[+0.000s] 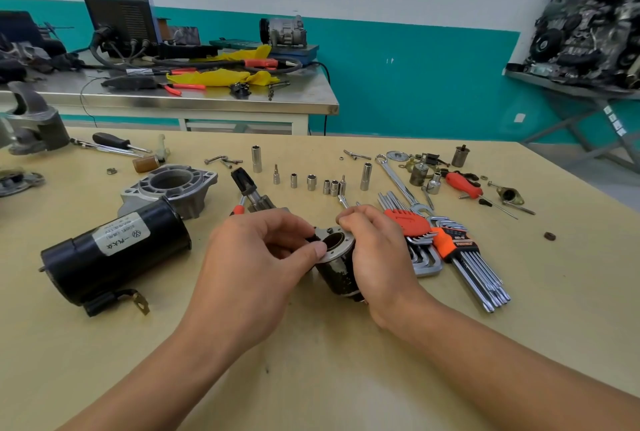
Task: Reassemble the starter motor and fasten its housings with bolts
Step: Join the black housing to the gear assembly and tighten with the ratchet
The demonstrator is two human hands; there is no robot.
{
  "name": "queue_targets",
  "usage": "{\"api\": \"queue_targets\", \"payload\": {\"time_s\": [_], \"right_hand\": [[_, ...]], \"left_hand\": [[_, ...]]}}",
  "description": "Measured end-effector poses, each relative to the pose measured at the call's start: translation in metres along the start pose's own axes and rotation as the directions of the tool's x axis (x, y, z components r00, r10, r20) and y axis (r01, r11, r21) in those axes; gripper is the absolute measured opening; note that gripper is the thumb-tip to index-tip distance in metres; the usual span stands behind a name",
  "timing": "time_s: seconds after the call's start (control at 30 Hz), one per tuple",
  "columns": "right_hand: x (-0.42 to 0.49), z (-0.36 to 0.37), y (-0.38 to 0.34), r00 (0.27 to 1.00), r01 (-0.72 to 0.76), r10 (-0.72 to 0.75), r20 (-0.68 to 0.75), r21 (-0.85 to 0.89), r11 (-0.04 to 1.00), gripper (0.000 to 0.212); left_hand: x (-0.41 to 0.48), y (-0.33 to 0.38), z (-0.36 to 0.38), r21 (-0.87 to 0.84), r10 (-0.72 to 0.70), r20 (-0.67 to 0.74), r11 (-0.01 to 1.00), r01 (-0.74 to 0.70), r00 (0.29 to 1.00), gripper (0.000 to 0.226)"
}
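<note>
A small black solenoid cylinder (337,275) with a silver flanged open end sits between my hands at the table's middle. My left hand (256,257) pinches the flange's near edge with thumb and fingers. My right hand (377,254) curls round the cylinder's right side, fingertips on the flange's far rim. The large black motor body (110,254) with a white label lies on its side to the left. The grey aluminium nose housing (169,188) stands behind it. A pinion shaft (247,188) lies just beyond my left hand.
Several sockets (311,182) stand in a row behind my hands. Orange-holdered hex key sets (446,247) lie to the right, with a spanner (398,178), a screwdriver (464,185), loose bolts and small parts further back. Another housing part (34,126) sits at the far left.
</note>
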State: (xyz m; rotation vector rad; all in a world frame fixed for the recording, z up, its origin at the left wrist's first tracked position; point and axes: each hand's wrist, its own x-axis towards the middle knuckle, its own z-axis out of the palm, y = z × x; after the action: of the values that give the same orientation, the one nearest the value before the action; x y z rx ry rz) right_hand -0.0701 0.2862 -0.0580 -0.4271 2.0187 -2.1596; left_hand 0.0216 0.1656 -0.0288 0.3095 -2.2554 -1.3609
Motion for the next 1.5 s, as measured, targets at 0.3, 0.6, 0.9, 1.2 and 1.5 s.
{"api": "queue_targets", "payload": {"time_s": [0.3, 0.6, 0.9, 1.2, 1.5], "right_hand": [[0.0002, 0.0009, -0.0006, 1.0, -0.005, 0.004, -0.025, -0.001, 1.0, 0.02], [0.0001, 0.0004, 0.0002, 1.0, 0.01, -0.01, -0.018, -0.013, 1.0, 0.019], [0.0001, 0.0006, -0.0001, 1.0, 0.006, -0.006, -0.008, -0.008, 1.0, 0.023], [0.0006, 0.0012, 0.0002, 1.0, -0.009, 0.009, -0.01, -0.016, 1.0, 0.016], [0.0015, 0.0006, 0.0014, 1.0, -0.011, 0.011, 0.008, 0.0, 1.0, 0.016]], "left_hand": [[-0.0001, -0.0008, -0.0026, -0.034, 0.004, 0.008, 0.999, -0.004, 1.0, 0.018], [0.0025, -0.0001, -0.001, -0.044, -0.036, 0.007, 0.998, 0.036, 0.999, 0.018], [0.0026, 0.0003, 0.001, -0.066, -0.07, 0.016, 0.995, 0.071, 0.997, 0.014], [0.0027, 0.0013, -0.004, -0.119, -0.078, 0.113, 0.989, 0.091, 0.991, 0.025], [0.0019, 0.0009, 0.0021, -0.052, -0.034, 0.017, 0.998, 0.035, 0.999, 0.017]]}}
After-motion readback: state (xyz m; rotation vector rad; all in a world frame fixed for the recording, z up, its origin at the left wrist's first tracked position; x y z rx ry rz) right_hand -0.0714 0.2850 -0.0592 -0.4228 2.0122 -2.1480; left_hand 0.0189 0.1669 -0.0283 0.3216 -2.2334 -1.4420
